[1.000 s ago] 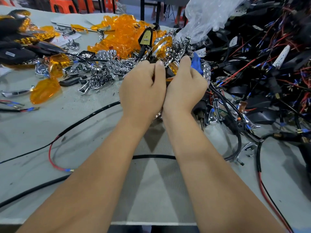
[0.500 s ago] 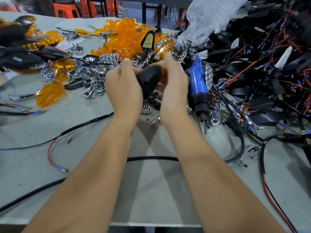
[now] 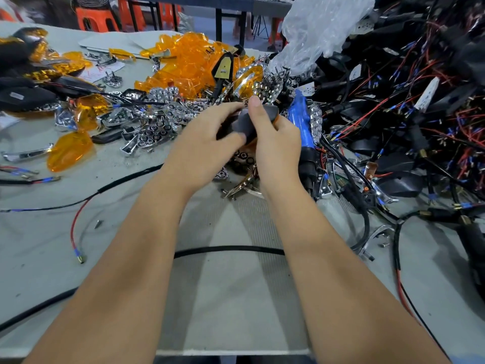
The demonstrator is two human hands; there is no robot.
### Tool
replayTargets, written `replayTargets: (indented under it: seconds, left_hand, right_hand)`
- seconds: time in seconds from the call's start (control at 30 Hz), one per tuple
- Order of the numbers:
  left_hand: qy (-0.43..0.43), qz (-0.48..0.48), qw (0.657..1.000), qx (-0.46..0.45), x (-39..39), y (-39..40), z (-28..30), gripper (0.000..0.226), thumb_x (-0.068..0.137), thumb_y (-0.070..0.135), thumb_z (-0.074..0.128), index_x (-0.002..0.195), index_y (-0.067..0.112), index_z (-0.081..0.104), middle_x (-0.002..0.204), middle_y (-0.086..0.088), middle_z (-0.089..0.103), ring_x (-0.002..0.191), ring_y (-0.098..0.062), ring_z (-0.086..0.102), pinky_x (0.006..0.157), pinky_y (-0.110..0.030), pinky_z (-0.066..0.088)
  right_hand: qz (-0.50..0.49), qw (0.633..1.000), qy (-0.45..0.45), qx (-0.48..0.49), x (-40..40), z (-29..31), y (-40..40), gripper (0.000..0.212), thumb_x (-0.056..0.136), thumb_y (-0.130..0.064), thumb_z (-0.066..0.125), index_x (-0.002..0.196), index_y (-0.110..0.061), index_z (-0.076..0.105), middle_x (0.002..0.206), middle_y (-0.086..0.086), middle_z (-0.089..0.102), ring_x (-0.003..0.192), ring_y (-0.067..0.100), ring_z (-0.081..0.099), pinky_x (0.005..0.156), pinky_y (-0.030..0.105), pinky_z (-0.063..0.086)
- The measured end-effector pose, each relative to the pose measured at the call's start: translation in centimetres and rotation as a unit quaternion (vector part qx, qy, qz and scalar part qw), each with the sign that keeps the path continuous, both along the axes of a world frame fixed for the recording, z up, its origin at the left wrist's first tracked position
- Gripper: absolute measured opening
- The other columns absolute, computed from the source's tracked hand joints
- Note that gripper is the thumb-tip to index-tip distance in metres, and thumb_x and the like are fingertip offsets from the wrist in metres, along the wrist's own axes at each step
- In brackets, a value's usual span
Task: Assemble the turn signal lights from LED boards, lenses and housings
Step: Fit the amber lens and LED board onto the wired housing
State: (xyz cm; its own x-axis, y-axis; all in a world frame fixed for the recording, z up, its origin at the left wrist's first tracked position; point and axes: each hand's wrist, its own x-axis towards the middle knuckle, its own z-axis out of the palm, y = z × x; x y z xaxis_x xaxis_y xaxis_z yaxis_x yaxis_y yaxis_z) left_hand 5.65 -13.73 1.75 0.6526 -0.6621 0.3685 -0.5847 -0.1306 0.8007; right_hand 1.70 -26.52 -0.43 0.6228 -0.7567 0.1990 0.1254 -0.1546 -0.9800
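Note:
Both hands hold one black turn signal housing [image 3: 245,123] above the table's middle. My left hand [image 3: 202,145] grips its left side, with fingers wrapped underneath. My right hand [image 3: 275,140] holds its right side, the thumb pressing on top. A sliver of orange lens shows at the housing's lower right edge. Behind the hands lie a heap of orange lenses [image 3: 189,61] and a spread of chrome reflectors [image 3: 162,114]. Black housings with red and black wires [image 3: 409,101] are piled at the right.
A blue electric screwdriver [image 3: 301,127] lies just right of my right hand. A clear plastic bag [image 3: 322,30] sits at the back. Loose black and red cables [image 3: 78,206] cross the grey table [image 3: 236,298]. A single orange lens [image 3: 69,151] and finished black units [image 3: 23,95] lie at the left.
The hands drew back from the parts pile with the black housing, uncovering the blue screwdriver. The housing has turned between them and my right thumb now presses on top.

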Motion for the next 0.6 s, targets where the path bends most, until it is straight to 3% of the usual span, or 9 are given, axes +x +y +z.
replayTargets:
  seconds: [0.07,0.17,0.23,0.3,0.37,0.47,0.6]
  left_hand:
    - [-0.066,0.006,0.997,0.027,0.2,0.1,-0.2,0.050,0.083,0.028,0.071,0.131,0.030,0.056,0.120,0.015,0.062,0.111,-0.005,0.058,0.097,-0.035,0.050]
    - [-0.095,0.065,0.993,0.020,0.5,0.3,-0.5,0.051,0.075,0.040,0.082,0.120,0.031,0.059,0.104,0.020,0.062,0.099,-0.009,0.062,0.086,-0.038,0.055]
    - [-0.097,0.100,0.990,0.013,0.9,0.5,-0.8,0.047,0.074,0.043,0.081,0.114,0.031,0.060,0.097,0.020,0.063,0.092,-0.007,0.062,0.080,-0.032,0.055]
    - [-0.089,0.142,0.986,0.004,1.3,0.6,-0.9,0.038,0.075,0.045,0.077,0.107,0.035,0.058,0.089,0.024,0.060,0.084,0.004,0.060,0.070,-0.015,0.049]
    - [-0.065,0.183,0.981,-0.009,1.7,1.0,-0.8,0.035,0.074,0.045,0.074,0.101,0.036,0.055,0.083,0.026,0.058,0.076,0.014,0.057,0.059,-0.007,0.040]
    - [-0.030,0.243,0.969,-0.033,2.7,1.8,-0.8,0.038,0.071,0.045,0.075,0.101,0.034,0.056,0.083,0.025,0.059,0.078,0.009,0.058,0.059,-0.009,0.037]
    - [0.023,0.285,0.954,-0.084,3.2,2.4,-0.8,0.033,0.074,0.049,0.070,0.097,0.031,0.056,0.087,0.014,0.066,0.079,-0.017,0.070,0.071,-0.034,0.057]
  right_hand:
    - [0.017,1.000,0.004,0.000,-0.3,0.0,-0.4,0.029,0.091,-0.051,0.060,0.080,-0.027,0.069,0.080,-0.001,0.072,0.066,0.011,0.068,0.070,0.039,0.060]
    - [0.062,0.997,0.036,0.006,-0.5,0.4,-0.4,0.034,0.094,-0.051,0.056,0.096,-0.020,0.069,0.101,0.011,0.072,0.079,0.020,0.069,0.086,0.054,0.058]
    - [0.086,0.994,0.062,0.019,-1.0,1.2,0.0,0.043,0.092,-0.054,0.051,0.103,-0.017,0.068,0.109,0.015,0.070,0.089,0.029,0.070,0.089,0.054,0.057]
    - [0.089,0.992,0.083,0.011,-1.7,2.0,0.3,0.040,0.092,-0.054,0.048,0.097,-0.019,0.068,0.104,0.011,0.071,0.082,0.025,0.070,0.081,0.045,0.058]
    - [0.070,0.988,0.127,-0.060,-2.6,2.2,0.4,0.036,0.097,-0.044,0.050,0.091,-0.013,0.068,0.092,0.011,0.070,0.070,0.020,0.065,0.076,0.043,0.057]
    - [0.056,0.948,0.205,-0.238,-3.5,2.3,0.4,0.027,0.096,-0.030,0.056,0.088,-0.009,0.070,0.083,0.009,0.070,0.078,0.026,0.065,0.077,0.041,0.054]
    - [0.089,0.904,0.250,-0.336,-3.3,2.5,1.2,0.012,0.091,-0.018,0.062,0.088,-0.022,0.073,0.084,-0.009,0.068,0.084,0.015,0.064,0.080,0.038,0.056]
